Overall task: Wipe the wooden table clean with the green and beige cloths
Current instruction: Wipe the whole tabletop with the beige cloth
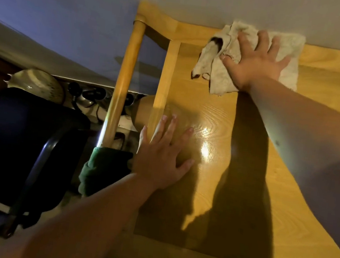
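Right hand (256, 62), fingers spread, presses beige cloth (221, 73) on bench (304, 145); left hand (161, 157) flat, fingers spread, beside green cloth (104, 170).

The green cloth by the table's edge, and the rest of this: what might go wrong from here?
The green cloth hangs at the table edge beside the flat left hand; a nudge could drop it. The right hand presses the bunched beige cloth at the far edge, where it might slip off.
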A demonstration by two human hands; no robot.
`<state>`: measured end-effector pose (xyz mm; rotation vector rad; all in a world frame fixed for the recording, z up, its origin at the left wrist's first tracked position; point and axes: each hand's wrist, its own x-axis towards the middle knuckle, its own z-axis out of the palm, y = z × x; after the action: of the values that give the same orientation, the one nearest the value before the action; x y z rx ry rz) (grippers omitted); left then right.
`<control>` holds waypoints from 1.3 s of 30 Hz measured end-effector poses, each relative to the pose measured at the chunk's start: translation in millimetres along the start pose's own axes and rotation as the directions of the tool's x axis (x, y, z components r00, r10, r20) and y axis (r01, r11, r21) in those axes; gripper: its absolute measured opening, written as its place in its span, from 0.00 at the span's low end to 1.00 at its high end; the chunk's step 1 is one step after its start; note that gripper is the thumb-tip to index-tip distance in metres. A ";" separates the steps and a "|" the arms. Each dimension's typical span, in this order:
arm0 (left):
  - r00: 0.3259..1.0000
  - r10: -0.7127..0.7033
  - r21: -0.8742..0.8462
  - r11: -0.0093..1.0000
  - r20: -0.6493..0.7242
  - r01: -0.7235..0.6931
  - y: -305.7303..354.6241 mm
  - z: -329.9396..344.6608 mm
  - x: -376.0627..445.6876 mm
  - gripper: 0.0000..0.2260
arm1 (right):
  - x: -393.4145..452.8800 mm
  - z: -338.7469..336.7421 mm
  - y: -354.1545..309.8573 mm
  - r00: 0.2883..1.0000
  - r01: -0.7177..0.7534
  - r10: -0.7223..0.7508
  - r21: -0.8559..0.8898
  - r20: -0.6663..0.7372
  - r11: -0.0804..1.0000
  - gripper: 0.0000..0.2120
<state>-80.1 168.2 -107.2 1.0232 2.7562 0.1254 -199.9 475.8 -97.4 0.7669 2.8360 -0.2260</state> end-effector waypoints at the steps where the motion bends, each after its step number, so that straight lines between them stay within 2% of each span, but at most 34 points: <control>1: 1.000 -0.005 -0.002 1.000 0.005 0.005 0.4 0.0 0.1 0.35 | -2.5 -1.5 1.0 1.000 0.004 -0.004 -0.007 0.019 1.000 0.41; 7: 0.998 0.006 -0.025 1.000 0.062 -0.005 -1.5 1.5 1.3 0.34 | -51.5 6.0 7.8 0.996 0.035 -0.035 0.005 0.079 0.999 0.39; 11: 0.997 0.007 -0.036 0.999 0.072 -0.005 0.7 -0.9 -1.5 0.32 | -124.0 24.2 17.5 0.996 0.044 -0.041 -0.025 0.080 0.999 0.39; 16: 0.997 -0.035 0.061 0.998 0.073 0.031 3.0 -1.2 0.1 0.29 | -224.8 46.3 29.3 0.997 0.048 -0.048 0.001 0.060 0.999 0.37; 19: 0.997 -0.020 -0.034 0.999 0.073 0.023 1.8 -1.0 2.3 0.28 | -283.9 55.5 39.1 0.997 0.049 -0.051 0.026 0.060 0.998 0.36; 23: 0.997 0.013 -0.005 1.000 0.075 -0.013 0.1 -2.8 2.2 0.28 | -356.9 67.0 53.6 0.994 0.040 -0.040 0.005 0.102 0.999 0.36; 30: 0.988 -0.135 0.014 0.991 0.078 0.134 31.1 -9.1 11.4 0.28 | -440.6 80.7 79.1 0.991 0.003 0.001 -0.024 0.132 1.000 0.37; 35: 0.981 0.127 0.024 0.991 0.144 -0.132 93.8 -5.0 37.3 0.31 | -440.7 80.1 79.2 0.991 -0.005 0.008 -0.021 0.132 1.000 0.38; 39: 0.989 0.123 0.046 0.991 0.080 -0.127 107.7 4.8 37.4 0.33 | -437.3 80.3 80.6 0.991 -0.013 0.014 -0.006 0.131 1.000 0.39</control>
<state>-38.2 274.2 -101.7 1.1880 2.6385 0.0333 223.4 318.3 -84.1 0.7412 2.7068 -0.2575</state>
